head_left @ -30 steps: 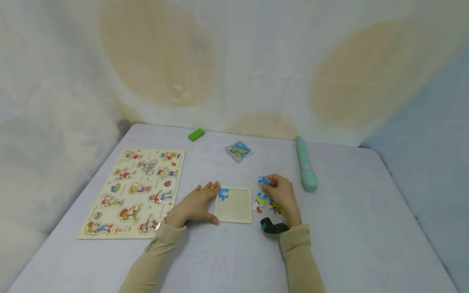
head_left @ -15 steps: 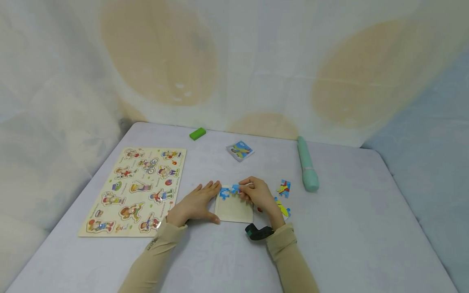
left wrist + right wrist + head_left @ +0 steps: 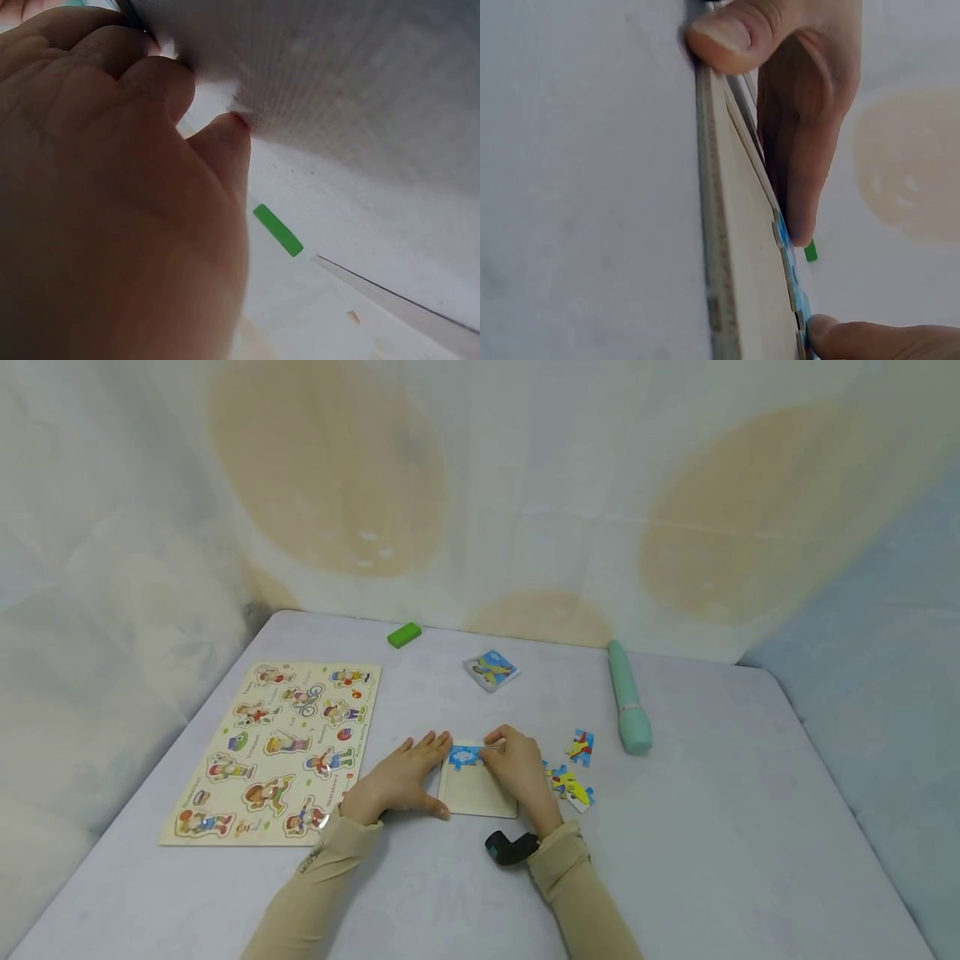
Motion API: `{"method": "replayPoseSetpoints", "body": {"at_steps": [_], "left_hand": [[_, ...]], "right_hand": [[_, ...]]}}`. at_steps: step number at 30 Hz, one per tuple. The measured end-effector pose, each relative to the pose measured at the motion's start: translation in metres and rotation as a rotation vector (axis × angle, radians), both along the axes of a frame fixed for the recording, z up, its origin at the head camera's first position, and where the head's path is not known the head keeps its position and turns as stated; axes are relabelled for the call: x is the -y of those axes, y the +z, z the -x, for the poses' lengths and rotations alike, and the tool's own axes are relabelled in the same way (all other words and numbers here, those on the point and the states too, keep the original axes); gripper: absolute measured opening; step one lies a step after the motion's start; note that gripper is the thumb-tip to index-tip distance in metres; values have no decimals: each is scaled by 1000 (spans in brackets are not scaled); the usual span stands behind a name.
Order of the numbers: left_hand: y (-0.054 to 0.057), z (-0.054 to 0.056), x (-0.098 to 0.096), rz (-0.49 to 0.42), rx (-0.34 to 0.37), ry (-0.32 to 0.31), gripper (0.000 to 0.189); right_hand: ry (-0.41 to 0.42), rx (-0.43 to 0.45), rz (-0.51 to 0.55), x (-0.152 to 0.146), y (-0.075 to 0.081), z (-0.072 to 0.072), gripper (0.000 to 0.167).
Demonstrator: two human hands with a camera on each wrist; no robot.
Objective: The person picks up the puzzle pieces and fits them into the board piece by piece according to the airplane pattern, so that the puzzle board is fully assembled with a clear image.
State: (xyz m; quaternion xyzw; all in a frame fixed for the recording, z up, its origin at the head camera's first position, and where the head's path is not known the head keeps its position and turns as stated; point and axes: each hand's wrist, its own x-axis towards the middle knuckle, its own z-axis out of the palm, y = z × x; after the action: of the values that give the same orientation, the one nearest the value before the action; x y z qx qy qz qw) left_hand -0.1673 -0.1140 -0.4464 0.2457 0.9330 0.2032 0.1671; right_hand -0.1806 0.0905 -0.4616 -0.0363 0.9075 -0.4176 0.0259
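Note:
My left hand [image 3: 399, 781] lies spread beside the small wooden puzzle tray [image 3: 474, 795], its fingertips and thumb at the tray's left edge. Two blue jigsaw pieces [image 3: 463, 756] lie side by side along the tray's far edge. At the right one of them, my right hand [image 3: 519, 768] pinches with thumb and forefinger; part of that piece is hidden under the fingers. The right wrist view shows a right fingertip [image 3: 826, 334] on the blue pieces [image 3: 798, 289], low against the tray's base [image 3: 746, 247]. In the left wrist view the tray is mostly hidden behind the left hand [image 3: 127, 202].
Loose yellow and blue jigsaw pieces [image 3: 573, 789] and another piece [image 3: 581, 747] lie right of the tray. A large picture board [image 3: 292, 814] is at left. Farther back are a green block [image 3: 404, 635], an airplane picture card [image 3: 492, 669] and a mint-green mallet-like object [image 3: 632, 710].
My right hand has carried a blue piece from the loose pile leftward and set it down in the tray beside the first one. My left hand has stayed at the tray's left edge.

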Motion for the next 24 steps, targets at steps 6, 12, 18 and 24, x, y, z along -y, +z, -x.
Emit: {"method": "replayPoseSetpoints", "body": {"at_steps": [6, 12, 18, 24], "left_hand": [[0, -1, 0, -7, -6, 4, 108], [1, -1, -1, -8, -3, 6, 108], [-1, 0, -1, -8, -10, 5, 109], [0, 0, 1, -5, -3, 3, 109]], "right_hand": [[-55, -18, -110, 7, 1, -2, 21], [-63, 20, -158, 8, 5, -3, 11], [-53, 51, -195, 6, 10, -1, 9], [-66, 48, -180, 8, 8, -1, 9]]}}
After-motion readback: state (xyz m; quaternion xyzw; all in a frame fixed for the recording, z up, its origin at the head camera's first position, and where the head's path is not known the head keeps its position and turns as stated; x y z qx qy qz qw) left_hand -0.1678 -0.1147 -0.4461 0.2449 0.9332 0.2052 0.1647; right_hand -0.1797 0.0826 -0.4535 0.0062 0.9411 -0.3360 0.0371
